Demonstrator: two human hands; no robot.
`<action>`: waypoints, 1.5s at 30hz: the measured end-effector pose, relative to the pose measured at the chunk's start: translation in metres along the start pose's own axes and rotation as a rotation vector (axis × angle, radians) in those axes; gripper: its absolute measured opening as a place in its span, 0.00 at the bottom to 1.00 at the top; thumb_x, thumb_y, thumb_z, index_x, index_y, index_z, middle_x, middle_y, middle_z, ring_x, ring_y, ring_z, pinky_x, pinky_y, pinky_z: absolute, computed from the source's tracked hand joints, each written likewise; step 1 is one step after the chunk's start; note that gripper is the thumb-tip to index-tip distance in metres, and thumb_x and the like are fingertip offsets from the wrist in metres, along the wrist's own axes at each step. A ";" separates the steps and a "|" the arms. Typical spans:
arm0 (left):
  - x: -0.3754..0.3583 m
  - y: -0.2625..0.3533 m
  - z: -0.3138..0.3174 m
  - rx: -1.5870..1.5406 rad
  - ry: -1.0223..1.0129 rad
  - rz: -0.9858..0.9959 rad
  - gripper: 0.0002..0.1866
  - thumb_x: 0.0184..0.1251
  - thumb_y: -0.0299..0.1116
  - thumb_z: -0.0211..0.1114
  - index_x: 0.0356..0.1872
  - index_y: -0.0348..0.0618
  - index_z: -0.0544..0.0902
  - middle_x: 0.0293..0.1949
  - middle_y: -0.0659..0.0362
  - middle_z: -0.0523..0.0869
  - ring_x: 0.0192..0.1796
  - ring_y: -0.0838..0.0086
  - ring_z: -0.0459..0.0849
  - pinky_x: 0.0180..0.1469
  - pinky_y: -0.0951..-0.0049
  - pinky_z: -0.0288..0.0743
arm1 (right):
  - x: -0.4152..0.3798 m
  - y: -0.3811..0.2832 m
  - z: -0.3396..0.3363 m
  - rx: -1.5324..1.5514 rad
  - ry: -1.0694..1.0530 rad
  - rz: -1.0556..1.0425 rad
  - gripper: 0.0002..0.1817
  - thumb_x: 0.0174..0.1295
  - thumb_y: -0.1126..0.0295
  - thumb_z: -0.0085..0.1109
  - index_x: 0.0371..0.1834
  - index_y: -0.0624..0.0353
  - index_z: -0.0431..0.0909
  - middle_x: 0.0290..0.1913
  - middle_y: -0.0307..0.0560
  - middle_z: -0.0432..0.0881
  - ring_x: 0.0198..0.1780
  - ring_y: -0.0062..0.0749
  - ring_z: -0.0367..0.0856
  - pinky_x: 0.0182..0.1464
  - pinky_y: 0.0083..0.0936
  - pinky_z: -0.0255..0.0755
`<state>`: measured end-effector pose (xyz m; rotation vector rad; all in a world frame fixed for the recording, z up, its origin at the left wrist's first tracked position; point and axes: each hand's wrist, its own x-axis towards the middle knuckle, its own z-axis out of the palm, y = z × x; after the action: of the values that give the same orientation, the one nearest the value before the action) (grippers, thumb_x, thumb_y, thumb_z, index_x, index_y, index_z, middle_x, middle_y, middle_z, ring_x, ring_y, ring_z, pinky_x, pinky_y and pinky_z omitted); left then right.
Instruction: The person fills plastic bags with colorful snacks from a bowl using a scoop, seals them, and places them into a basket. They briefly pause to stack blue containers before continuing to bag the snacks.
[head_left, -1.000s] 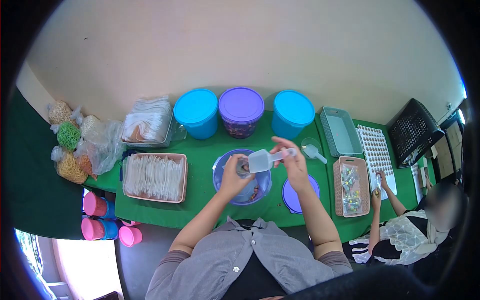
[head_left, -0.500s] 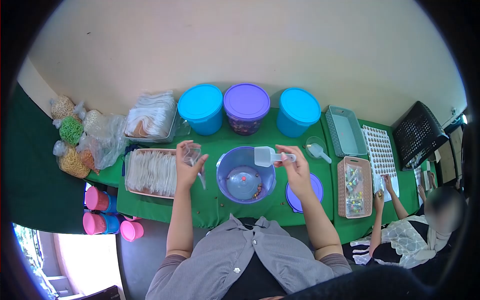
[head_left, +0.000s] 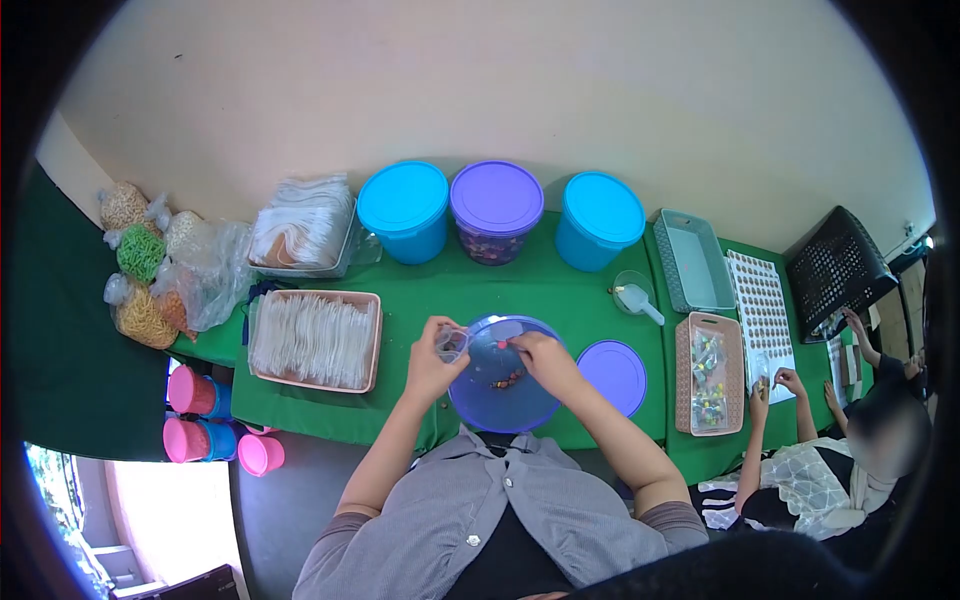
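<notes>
A purple bucket (head_left: 480,405) stands near the table's front edge, with a few small brown pieces and one red piece inside. My left hand (head_left: 437,365), at the bucket's left rim, is closed round a clear plastic cup (head_left: 452,345). Over the bucket's right side, my right hand (head_left: 545,362) is closed on the handle of a white scoop (head_left: 506,328), whose head is over the bucket's far part. Right of the bucket lies a round purple lid (head_left: 612,378).
Lidded tubs (head_left: 403,212) line the wall. A pink basket of packets (head_left: 374,345) stands left, a peach basket (head_left: 736,380) right. Another scoop (head_left: 640,298) rests in a clear bowl. At far right, a co-worker's hands (head_left: 775,385) hold a packet.
My left hand has moved right with the cup to the bucket's rim. My right hand has moved left and down with the scoop. The bucket has shifted slightly toward me and right.
</notes>
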<state>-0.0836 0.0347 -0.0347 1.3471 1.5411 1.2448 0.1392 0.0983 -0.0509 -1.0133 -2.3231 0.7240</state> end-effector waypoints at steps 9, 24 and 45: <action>-0.002 0.004 0.010 -0.011 -0.021 0.035 0.23 0.49 0.20 0.69 0.46 0.42 0.70 0.43 0.55 0.87 0.43 0.74 0.84 0.46 0.73 0.77 | -0.033 0.000 0.030 -0.111 -0.277 0.038 0.10 0.60 0.75 0.54 0.44 0.62 0.80 0.41 0.56 0.83 0.41 0.53 0.82 0.45 0.42 0.76; -0.005 0.020 0.029 0.008 -0.060 0.077 0.23 0.46 0.22 0.69 0.45 0.43 0.73 0.40 0.57 0.87 0.37 0.73 0.83 0.44 0.74 0.76 | -0.033 0.023 0.002 -0.570 -0.245 -0.035 0.11 0.51 0.78 0.55 0.37 0.65 0.82 0.32 0.56 0.83 0.34 0.48 0.85 0.38 0.36 0.80; -0.009 0.005 0.039 -0.037 0.004 0.129 0.21 0.47 0.22 0.70 0.45 0.43 0.75 0.36 0.57 0.86 0.36 0.76 0.84 0.41 0.73 0.78 | -0.055 0.047 0.096 0.214 -0.341 0.357 0.12 0.67 0.72 0.43 0.48 0.63 0.74 0.34 0.55 0.83 0.37 0.45 0.83 0.39 0.39 0.74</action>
<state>-0.0441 0.0339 -0.0409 1.4397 1.4459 1.3486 0.1357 0.0582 -0.1642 -1.3026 -2.2931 1.3480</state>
